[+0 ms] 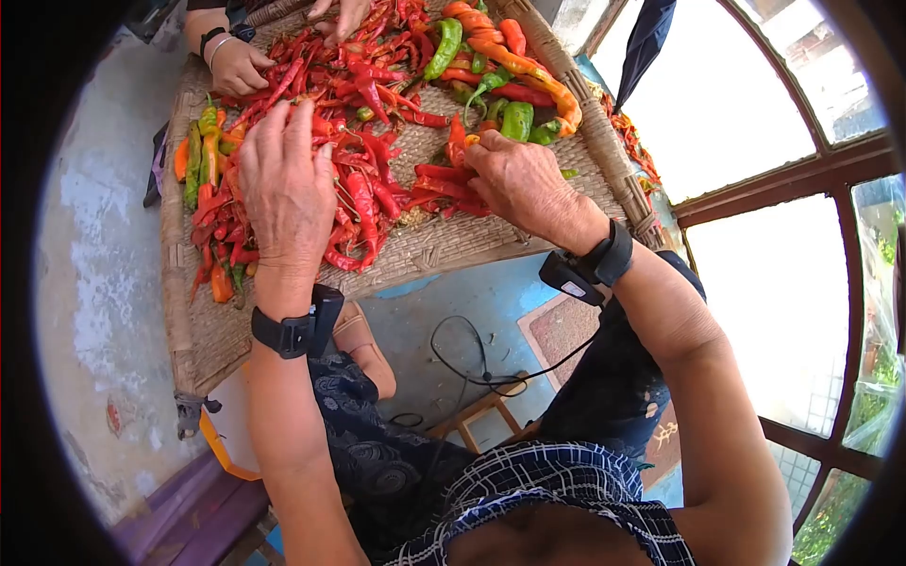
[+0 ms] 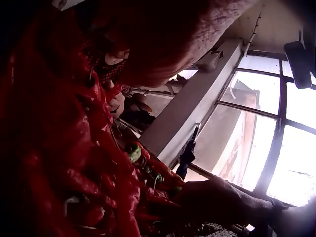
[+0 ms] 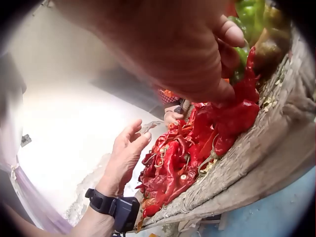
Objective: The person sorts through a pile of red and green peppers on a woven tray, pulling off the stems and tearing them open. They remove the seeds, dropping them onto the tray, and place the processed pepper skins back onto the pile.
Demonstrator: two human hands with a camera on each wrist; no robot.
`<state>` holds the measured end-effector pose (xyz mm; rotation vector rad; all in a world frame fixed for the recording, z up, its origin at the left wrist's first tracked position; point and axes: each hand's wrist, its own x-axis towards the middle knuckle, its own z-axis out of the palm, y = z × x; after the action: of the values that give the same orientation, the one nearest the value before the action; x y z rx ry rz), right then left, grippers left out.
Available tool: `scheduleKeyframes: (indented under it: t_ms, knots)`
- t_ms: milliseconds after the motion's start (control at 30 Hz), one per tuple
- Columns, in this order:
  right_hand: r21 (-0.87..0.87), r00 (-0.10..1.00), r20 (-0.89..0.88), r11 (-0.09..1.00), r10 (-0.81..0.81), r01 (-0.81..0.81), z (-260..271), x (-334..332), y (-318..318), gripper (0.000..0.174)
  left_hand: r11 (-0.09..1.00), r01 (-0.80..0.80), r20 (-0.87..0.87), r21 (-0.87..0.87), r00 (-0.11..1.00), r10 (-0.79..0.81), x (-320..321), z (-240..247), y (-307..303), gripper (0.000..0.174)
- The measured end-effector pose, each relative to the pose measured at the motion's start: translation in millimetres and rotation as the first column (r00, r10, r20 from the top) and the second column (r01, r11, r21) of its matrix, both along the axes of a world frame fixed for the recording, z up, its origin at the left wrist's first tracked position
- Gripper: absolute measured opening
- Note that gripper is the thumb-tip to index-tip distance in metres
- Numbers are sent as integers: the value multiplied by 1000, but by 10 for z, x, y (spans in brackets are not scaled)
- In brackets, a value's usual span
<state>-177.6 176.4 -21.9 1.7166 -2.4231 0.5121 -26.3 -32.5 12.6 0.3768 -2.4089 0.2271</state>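
Red peppers (image 1: 363, 189) lie heaped on a woven tray (image 1: 444, 241). Over the heap's left part is my left hand (image 1: 288, 184), its fingers extended and nearly straight; the right wrist view also shows this left hand (image 3: 126, 158) beside the peppers, thumb apart from the fingers. My right hand (image 1: 528, 184) is at the heap's right side, near green peppers (image 1: 517, 121). Its bent fingers grip a red pepper (image 3: 239, 116) in the right wrist view, where the palm hides part of the hold. The left wrist view is dark, with red peppers (image 2: 108, 187) close up.
Another person's hand (image 1: 236, 68) rests at the heap's far left edge, with a second hand (image 1: 344, 17) beyond. Orange and green peppers (image 1: 206, 156) lie at the tray's left. Windows (image 1: 764, 283) stand on the right; a cable (image 1: 486, 377) hangs below the tray.
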Motion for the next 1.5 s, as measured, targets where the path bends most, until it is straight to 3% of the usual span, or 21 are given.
scheduleKeyframes:
  t_ms: [133, 367, 433, 533, 600, 700, 767, 800, 833, 900, 1000, 1067, 1267, 1300, 1367, 1467, 1500]
  knots:
    - [22, 997, 75, 1000, -21, 19, 30, 17, -2, 18, 930, 321, 77, 178, 938, -338, -96, -139, 398, 43]
    - [-149, 982, 142, 983, 126, -104, 189, 59, 98, 18, 865, 444, 82, 236, 877, -473, -202, -244, 550, 25]
    - [-385, 985, 136, 922, 109, -49, 180, 50, 75, 18, 899, 402, 4, 176, 913, -409, -193, -134, 501, 18]
    - [-447, 980, 193, 893, 48, 45, 212, -24, 62, 19, 952, 257, -149, 166, 961, -233, -161, 59, 280, 11]
    - [-379, 979, 203, 924, 26, 54, 168, -22, 68, 27, 975, 73, -169, 210, 985, -38, -72, 162, 67, 20]
    - [29, 970, 241, 999, -27, 21, 123, 95, 48, 40, 996, -66, -187, 67, 979, 78, -17, 182, -191, 25]
    - [36, 977, 213, 999, -15, 7, 29, 110, 12, 38, 981, -177, -245, -78, 957, 154, -13, 137, -234, 31]
    - [43, 983, 185, 999, -2, -6, -15, 117, -9, 35, 980, -182, -245, -78, 957, 158, -12, 132, -194, 31]
    - [65, 986, 166, 998, -29, 19, -30, 110, -39, 25, 999, -37, -187, -27, 982, 31, -34, 132, -91, 32]
    - [68, 987, 159, 997, -30, 19, -12, 72, -59, 22, 973, 211, -66, 94, 976, -206, -69, 80, 116, 33]
    - [67, 984, 167, 997, -60, 49, 61, 84, -68, 14, 885, 415, 35, 212, 902, -431, -102, -96, 436, 30]
    - [-145, 989, 130, 988, 74, -55, 67, 65, -66, 16, 878, 428, 36, 214, 895, -445, -133, -184, 542, 27]
    - [-326, 945, 239, 935, 225, -140, 141, 10, -16, 20, 858, 408, 23, 312, 899, -437, -162, -130, 561, 16]
    - [-324, 945, 238, 936, 222, -138, 176, -1, -11, 20, 862, 406, -6, 304, 906, -424, -164, -121, 548, 13]
    - [-414, 837, 516, 909, 184, 56, 259, -17, -14, 23, 876, 382, -63, 295, 922, -381, -175, -76, 474, 12]
    - [-415, 898, 432, 902, 83, 117, 200, -124, -34, 25, 914, 310, -226, 262, 940, -254, -179, 53, 226, 12]
    - [-305, 920, 391, 948, 37, 92, 130, -154, -38, 24, 925, 248, -259, 288, 950, -174, -161, 89, 128, 14]
